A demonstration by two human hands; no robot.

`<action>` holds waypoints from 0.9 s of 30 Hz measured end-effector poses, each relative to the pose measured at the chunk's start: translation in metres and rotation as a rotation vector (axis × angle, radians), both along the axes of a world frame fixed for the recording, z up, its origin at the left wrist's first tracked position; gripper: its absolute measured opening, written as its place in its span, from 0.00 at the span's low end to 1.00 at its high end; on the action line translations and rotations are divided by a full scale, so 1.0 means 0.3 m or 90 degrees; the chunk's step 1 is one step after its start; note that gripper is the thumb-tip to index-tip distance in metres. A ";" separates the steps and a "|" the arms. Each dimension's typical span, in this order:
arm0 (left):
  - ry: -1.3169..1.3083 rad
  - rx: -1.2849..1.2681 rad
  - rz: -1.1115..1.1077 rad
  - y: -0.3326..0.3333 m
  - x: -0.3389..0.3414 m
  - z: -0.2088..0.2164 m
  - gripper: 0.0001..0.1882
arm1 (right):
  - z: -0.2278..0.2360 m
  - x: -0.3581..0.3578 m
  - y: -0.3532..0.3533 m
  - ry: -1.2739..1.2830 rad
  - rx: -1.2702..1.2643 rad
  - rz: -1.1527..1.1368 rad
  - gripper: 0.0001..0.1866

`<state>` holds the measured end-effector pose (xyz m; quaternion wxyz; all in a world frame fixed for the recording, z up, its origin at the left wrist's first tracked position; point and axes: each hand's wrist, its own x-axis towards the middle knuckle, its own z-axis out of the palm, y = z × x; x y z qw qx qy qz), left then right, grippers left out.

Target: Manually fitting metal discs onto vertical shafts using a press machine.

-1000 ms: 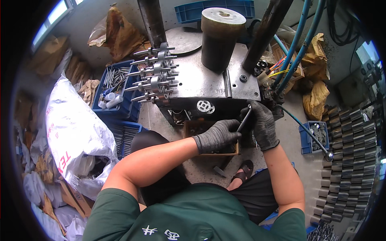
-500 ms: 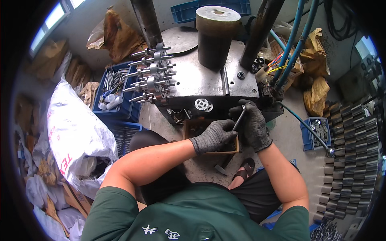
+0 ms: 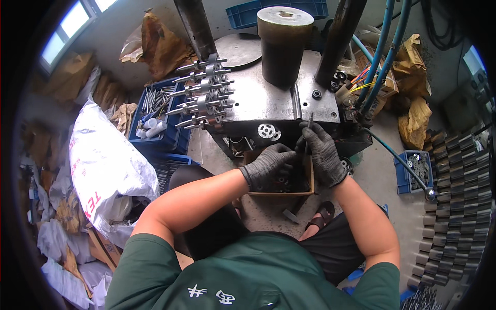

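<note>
A slim metal shaft (image 3: 310, 121) stands nearly upright in my right hand (image 3: 323, 152), its narrow tip above the gloved thumb and fingers. My left hand (image 3: 268, 164), also in a grey glove, is closed just left of it; whatever its fingertips hold is hidden. Both hands are in front of a steel press table (image 3: 253, 103) and over an open box (image 3: 279, 194) with dark contents. On the table's left edge, several shafts with round collars (image 3: 206, 95) lie in a row. A small ring-shaped bearing (image 3: 316, 94) and a dark bar (image 3: 296, 102) rest on the table.
A thick press ram (image 3: 281, 57) rises at the table's back. To the left are a blue bin (image 3: 155, 116) of shafts and a white sack (image 3: 106, 165). Right are a blue crate (image 3: 408, 181), a ball-ended lever (image 3: 429, 194) and stacked metal cylinders (image 3: 454, 206). A hammer (image 3: 293, 213) is below the box.
The shaft has turned from slanting between both hands to nearly upright in my right hand. My left hand has moved slightly down, away from its earlier grip. The view has shifted a little.
</note>
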<state>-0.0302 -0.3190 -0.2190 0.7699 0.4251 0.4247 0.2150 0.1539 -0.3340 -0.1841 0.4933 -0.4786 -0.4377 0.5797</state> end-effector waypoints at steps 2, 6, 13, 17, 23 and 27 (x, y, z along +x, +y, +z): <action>0.025 -0.153 0.102 0.021 -0.036 -0.026 0.18 | 0.032 -0.026 0.018 -0.073 0.026 0.031 0.18; 0.012 -0.080 0.230 0.086 -0.080 -0.152 0.17 | 0.124 -0.097 0.071 -0.662 0.233 0.175 0.15; 0.337 0.249 0.258 0.151 -0.057 -0.171 0.34 | 0.127 -0.216 0.231 -1.051 0.301 0.314 0.11; 0.337 0.300 0.327 0.148 -0.029 -0.207 0.32 | 0.212 -0.348 0.273 -1.280 0.310 0.480 0.12; 0.604 0.966 0.177 0.207 -0.023 -0.397 0.26 | 0.158 -0.476 0.304 -1.422 0.424 0.652 0.12; 0.426 0.577 0.291 0.218 -0.035 -0.423 0.25 | 0.144 -0.492 0.252 -1.331 0.269 0.490 0.13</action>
